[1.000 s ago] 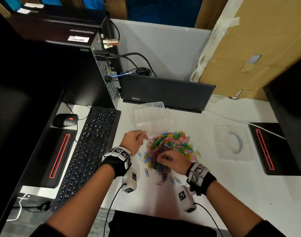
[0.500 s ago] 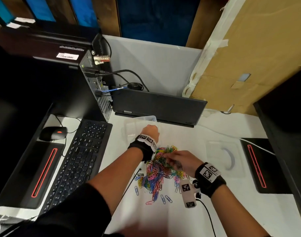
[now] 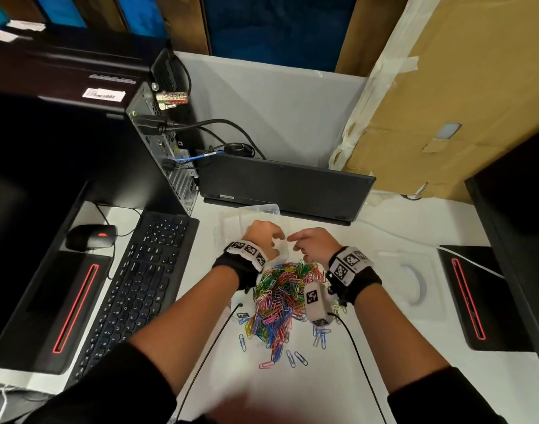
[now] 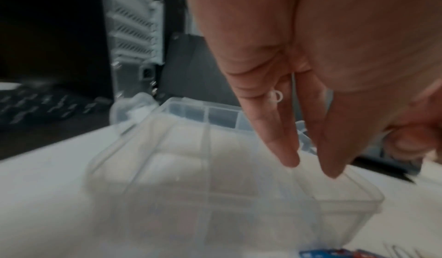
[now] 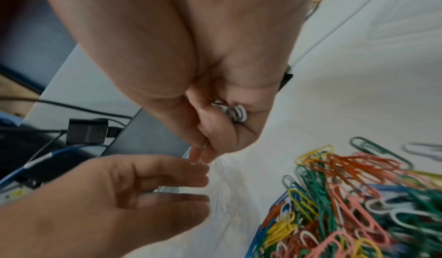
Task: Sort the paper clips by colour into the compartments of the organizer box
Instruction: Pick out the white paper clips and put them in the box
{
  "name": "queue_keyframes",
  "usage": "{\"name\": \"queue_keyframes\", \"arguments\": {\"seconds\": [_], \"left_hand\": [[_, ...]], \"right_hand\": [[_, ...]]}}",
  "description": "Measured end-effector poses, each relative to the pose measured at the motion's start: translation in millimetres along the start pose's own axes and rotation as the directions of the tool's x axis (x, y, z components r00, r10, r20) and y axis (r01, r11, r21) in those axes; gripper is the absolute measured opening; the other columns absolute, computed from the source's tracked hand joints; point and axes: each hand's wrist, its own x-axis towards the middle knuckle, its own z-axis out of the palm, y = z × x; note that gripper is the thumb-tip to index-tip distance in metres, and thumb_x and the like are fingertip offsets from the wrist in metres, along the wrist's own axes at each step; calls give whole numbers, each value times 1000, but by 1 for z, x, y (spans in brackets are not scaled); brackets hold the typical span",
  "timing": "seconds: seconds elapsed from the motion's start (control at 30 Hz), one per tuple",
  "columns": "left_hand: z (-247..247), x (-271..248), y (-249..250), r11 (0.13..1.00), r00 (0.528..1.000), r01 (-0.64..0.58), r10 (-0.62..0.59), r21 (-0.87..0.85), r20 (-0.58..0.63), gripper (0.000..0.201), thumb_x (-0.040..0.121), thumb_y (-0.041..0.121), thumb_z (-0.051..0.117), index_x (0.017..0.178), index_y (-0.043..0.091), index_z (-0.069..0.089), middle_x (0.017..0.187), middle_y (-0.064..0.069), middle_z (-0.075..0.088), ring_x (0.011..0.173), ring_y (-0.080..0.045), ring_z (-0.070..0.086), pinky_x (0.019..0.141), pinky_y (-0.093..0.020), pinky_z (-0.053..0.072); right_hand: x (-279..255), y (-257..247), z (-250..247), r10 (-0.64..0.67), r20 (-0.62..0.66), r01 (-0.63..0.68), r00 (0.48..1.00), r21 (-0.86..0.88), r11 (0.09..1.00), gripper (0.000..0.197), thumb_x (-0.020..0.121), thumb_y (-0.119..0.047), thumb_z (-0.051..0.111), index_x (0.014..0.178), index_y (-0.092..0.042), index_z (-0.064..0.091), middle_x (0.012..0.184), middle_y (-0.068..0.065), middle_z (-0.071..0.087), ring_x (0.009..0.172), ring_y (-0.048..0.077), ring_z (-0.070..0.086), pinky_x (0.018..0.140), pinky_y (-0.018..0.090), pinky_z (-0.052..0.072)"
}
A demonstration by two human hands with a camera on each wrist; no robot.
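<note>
With white paper clips (image 5: 235, 111) pinched in the curled right hand (image 3: 312, 243) over the clear organizer box (image 4: 215, 167) at the worktop's back, left hand (image 3: 263, 237) hovering slack beside, delivery is underway; next comes release into one compartment.

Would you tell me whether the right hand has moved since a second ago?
Yes. The right hand has left the top of the paper clip pile and gone away from the person, toward the organizer box beside the left hand.
</note>
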Motion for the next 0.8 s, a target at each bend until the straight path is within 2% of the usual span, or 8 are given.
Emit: {"name": "queue_keyframes", "arguments": {"seconds": [0.07, 0.17, 0.33, 0.4, 0.47, 0.53, 0.67, 0.8], "left_hand": [[-2, -8, -10, 984, 999, -15, 7, -179, -47, 32, 78, 3, 69, 107, 17, 72, 107, 1, 71, 85, -11, 67, 78, -24, 56], [-6, -15, -29, 943, 988, -15, -37, -333, -149, 30, 81, -5, 61, 97, 15, 75, 98, -1, 72, 85, -14, 68, 82, -27, 57], [-19, -21, -59, 965, 961, 85, -145, -249, -234, 30, 79, 0, 58, 87, 23, 75, 80, 6, 68, 76, -12, 64, 81, -25, 54], [-24, -22, -61, 974, 959, 114, -159, -197, -234, 28, 78, 3, 58, 85, 24, 75, 76, 7, 66, 72, -12, 61, 80, -23, 52], [-26, -22, -58, 983, 969, 120, -147, -138, -197, 24, 78, 5, 61, 86, 23, 75, 73, 9, 62, 70, -10, 57, 79, -22, 50], [-26, -22, -52, 991, 982, 112, -120, -69, -144, 21, 79, 7, 64, 87, 24, 74, 72, 10, 59, 71, -10, 54, 80, -23, 50], [-24, -24, -42, 994, 991, 85, -91, -66, -99, 24, 79, 6, 62, 88, 27, 72, 68, 13, 50, 72, -12, 52, 72, -25, 47], [-23, -28, -35, 998, 995, -24, 18, -59, -101, 28, 79, 3, 58, 86, 27, 72, 61, 14, 42, 67, -10, 48, 67, -24, 42]], "right_hand": [[5, -6, 7, -46, -11, 45, 999, -92, 995, 34, 93, 2, 46, 109, -11, 73, 96, 5, 67, 79, 15, 59, 62, 26, 51], [13, -13, 17, -132, -66, 115, 989, -217, 969, 29, 90, -1, 54, 98, -18, 76, 116, 3, 67, 101, 21, 62, 88, 36, 55], [20, -24, 32, -151, -81, 122, 985, -288, 950, 27, 90, 2, 54, 88, -19, 71, 116, 5, 64, 93, 24, 67, 77, 34, 60], [21, -27, 36, -159, -59, 127, 985, -371, 920, 27, 88, 5, 56, 100, -13, 72, 122, 6, 62, 102, 26, 65, 86, 36, 58], [20, -28, 38, -189, -49, 147, 981, -449, 881, 32, 86, 6, 58, 110, -11, 71, 126, 6, 60, 114, 25, 59, 96, 30, 51], [20, -26, 40, -226, -27, 182, 974, -499, 847, 34, 86, 5, 60, 114, -11, 70, 127, 5, 61, 118, 23, 57, 99, 27, 48], [20, -15, 35, -265, -21, 227, 964, -449, 864, 35, 84, 8, 60, 109, -13, 72, 114, 6, 67, 101, 20, 65, 89, 30, 55], [18, -4, 13, -313, -198, 233, 929, -344, 910, 35, 85, 8, 49, 88, -18, 73, 92, 0, 71, 83, 21, 68, 76, 33, 58]]}}
